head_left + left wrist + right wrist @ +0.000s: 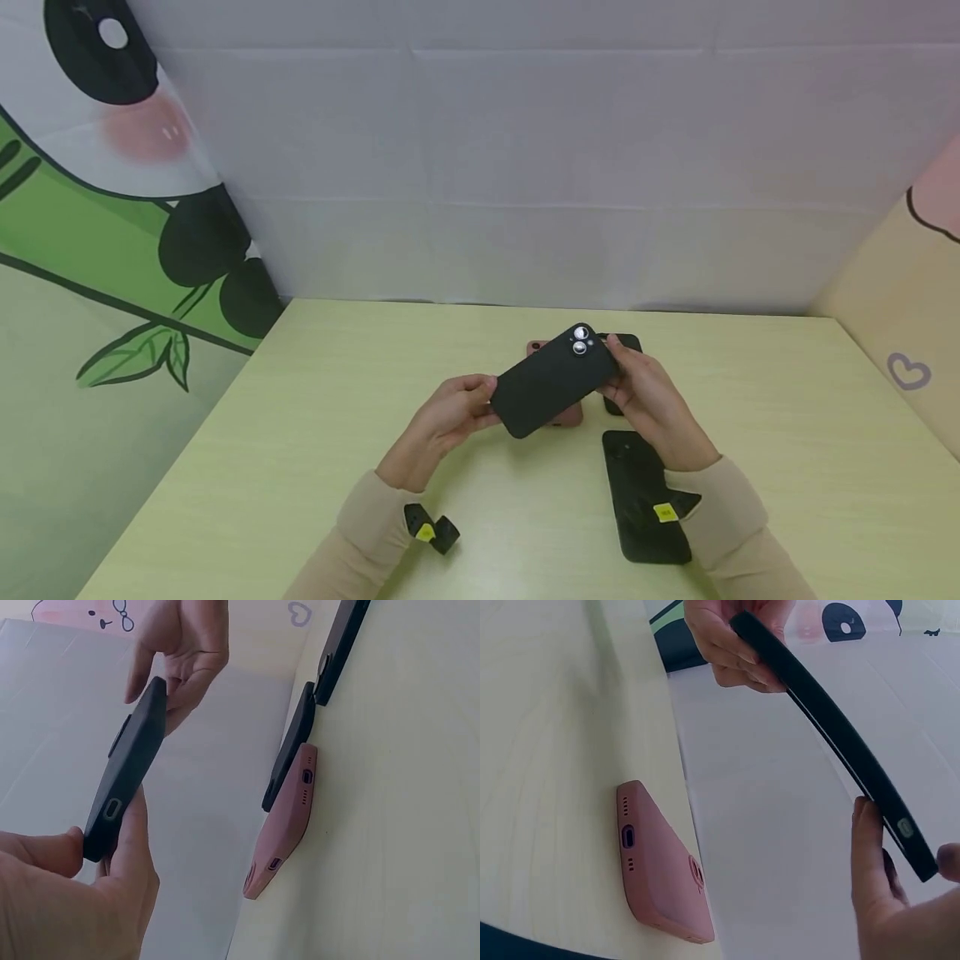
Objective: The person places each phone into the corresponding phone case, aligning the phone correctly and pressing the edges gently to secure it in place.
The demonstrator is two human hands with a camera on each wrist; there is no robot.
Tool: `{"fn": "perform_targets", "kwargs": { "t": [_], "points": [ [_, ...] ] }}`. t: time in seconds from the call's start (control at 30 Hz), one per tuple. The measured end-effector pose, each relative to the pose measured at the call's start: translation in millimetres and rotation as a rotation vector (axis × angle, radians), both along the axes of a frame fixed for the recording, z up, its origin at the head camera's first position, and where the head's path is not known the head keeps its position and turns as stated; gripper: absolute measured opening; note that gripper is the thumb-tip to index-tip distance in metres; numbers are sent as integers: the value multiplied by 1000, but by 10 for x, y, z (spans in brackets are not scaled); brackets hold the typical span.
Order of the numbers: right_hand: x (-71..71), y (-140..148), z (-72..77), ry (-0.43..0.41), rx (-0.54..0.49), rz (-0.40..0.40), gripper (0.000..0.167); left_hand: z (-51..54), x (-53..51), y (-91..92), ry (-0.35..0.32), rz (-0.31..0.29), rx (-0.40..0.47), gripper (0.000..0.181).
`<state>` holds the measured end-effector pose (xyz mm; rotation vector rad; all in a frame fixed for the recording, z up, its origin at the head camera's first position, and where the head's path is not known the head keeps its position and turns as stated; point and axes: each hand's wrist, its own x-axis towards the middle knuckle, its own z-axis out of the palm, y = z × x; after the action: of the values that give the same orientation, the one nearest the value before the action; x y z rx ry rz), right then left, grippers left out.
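Above the table, a phone in a black case (551, 387) is held tilted, its two camera lenses at the upper right. My left hand (450, 417) pinches its lower-left end between thumb and fingers. At the opposite end, my right hand (660, 417) grips the camera end, thumb on one face and fingers on the other, as the right wrist view shows. Beneath the held phone lies a pink phone (289, 817), partly covered in the head view. A second black phone (292, 746) lies beside the pink one, partly behind my right hand.
Another black phone (637, 508) lies on the table (300, 467) near my right wrist, partly under the sleeve. Dark straps with yellow tags sit at both wrists. A grey-white wall sheet (487, 167) stands along the table's back edge, with printed panels at both sides.
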<state>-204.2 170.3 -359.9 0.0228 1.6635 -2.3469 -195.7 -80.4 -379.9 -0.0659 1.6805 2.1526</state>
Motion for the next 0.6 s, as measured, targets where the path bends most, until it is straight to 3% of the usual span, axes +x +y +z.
{"fn": "perform_targets", "kwargs": {
  "t": [0.1,0.2,0.33,0.47,0.6],
  "points": [
    [4,10,-14,19,19,7,25,1,7,18,-22,12,55,10],
    [7,12,-30,28,56,-27,19,5,16,30,-28,-21,69,9],
    [15,3,-25,18,95,-91,11,19,29,3,1,-152,30,12],
    [29,-1,-5,5,119,-109,20,32,36,-30,51,-308,-39,12],
    [41,-14,5,3,155,-108,20,30,39,-17,112,-369,-137,23]
  ]
}}
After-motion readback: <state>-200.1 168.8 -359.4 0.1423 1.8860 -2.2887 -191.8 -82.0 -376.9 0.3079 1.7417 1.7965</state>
